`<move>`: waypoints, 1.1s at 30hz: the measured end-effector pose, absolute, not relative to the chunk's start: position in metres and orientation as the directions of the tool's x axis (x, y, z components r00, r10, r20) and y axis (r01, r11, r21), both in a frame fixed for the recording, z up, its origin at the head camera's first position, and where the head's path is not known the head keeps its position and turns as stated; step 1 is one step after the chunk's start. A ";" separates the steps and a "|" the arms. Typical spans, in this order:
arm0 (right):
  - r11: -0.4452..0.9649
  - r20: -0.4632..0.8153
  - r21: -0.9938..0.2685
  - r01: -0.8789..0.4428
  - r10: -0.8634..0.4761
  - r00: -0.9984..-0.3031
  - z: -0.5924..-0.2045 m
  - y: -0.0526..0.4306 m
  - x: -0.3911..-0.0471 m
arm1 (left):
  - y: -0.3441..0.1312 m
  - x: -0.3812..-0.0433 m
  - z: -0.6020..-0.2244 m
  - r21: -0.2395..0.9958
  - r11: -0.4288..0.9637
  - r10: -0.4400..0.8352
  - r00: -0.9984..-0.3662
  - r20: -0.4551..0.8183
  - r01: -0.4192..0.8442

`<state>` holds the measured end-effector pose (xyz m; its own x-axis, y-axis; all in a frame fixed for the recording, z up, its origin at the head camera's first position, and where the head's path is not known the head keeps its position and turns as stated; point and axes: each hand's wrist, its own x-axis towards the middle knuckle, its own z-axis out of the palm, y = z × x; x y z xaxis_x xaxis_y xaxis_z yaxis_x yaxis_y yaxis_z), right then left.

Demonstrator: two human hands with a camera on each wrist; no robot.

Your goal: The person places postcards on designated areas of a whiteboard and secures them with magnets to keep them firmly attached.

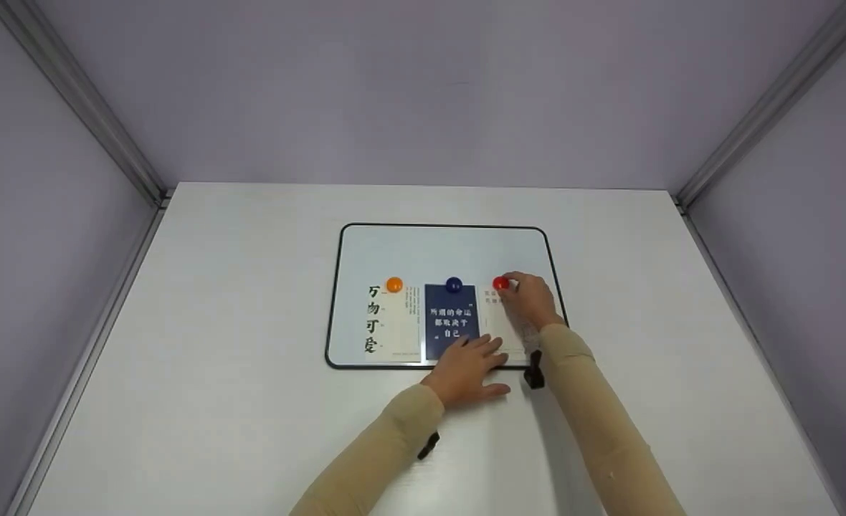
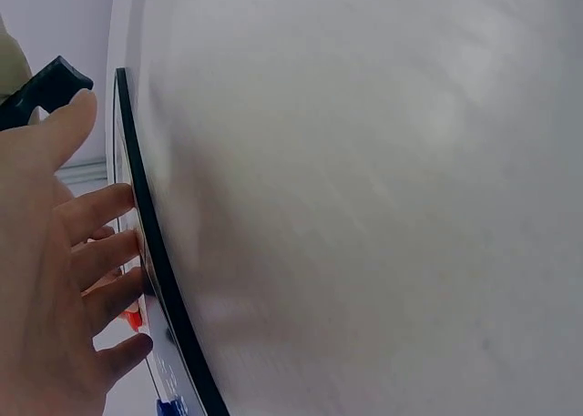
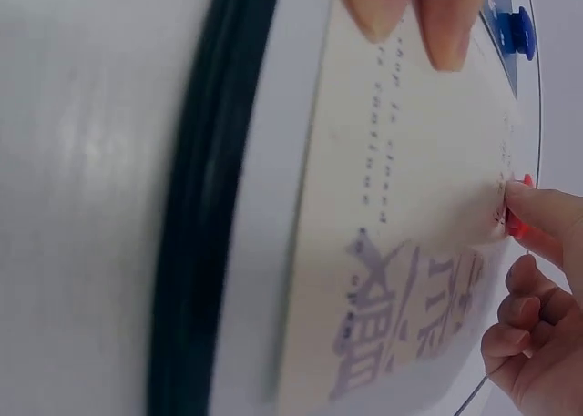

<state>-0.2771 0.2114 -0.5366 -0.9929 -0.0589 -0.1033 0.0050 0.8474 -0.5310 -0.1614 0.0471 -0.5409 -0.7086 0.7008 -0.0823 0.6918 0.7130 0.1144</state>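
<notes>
A small whiteboard (image 1: pixel 444 251) with a black frame lies on the table. My right hand (image 1: pixel 534 299) pinches a round red magnet (image 1: pixel 500 283) at the top of the right-hand cream card (image 1: pixel 493 312), also seen in the right wrist view. My left hand (image 1: pixel 466 369) lies with spread fingers over the board's front edge, its fingertips touching the lower part of the cards. Beside that card is a dark blue card (image 1: pixel 452 301) with white writing, under a blue magnet (image 1: pixel 454 284). Leftmost sits another cream card (image 1: pixel 398 326) under an orange magnet (image 1: pixel 393 284).
The white table (image 1: pixel 215 308) surrounds the board on all sides. Pale walls (image 1: pixel 423 93) rise behind it and at both sides. A black device (image 1: pixel 534 373) hangs at the right wrist, and another (image 1: pixel 429 446) at the left.
</notes>
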 end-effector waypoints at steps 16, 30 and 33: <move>0.839 -0.099 -0.544 0.035 -0.023 -0.995 -0.543 0.213 -0.275 | 0.050 -0.164 -0.545 0.154 0.726 0.684 -0.726 -0.069 0.670; 0.848 -0.064 -0.530 -0.012 -0.053 -0.997 -0.533 0.218 -0.276 | 0.049 -0.172 -0.549 0.191 0.723 0.674 -0.738 0.018 0.664; 0.853 0.001 -0.518 -0.062 -0.071 -0.997 -0.529 0.221 -0.275 | 0.035 -0.180 -0.547 0.199 0.728 0.658 -0.750 0.065 0.656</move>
<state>-0.2750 0.2211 -0.5293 -0.9975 -0.0714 0.0013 -0.0617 0.8529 -0.5184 -0.1801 0.0353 -0.5473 -0.7504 0.6577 0.0653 0.6557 0.7284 0.1987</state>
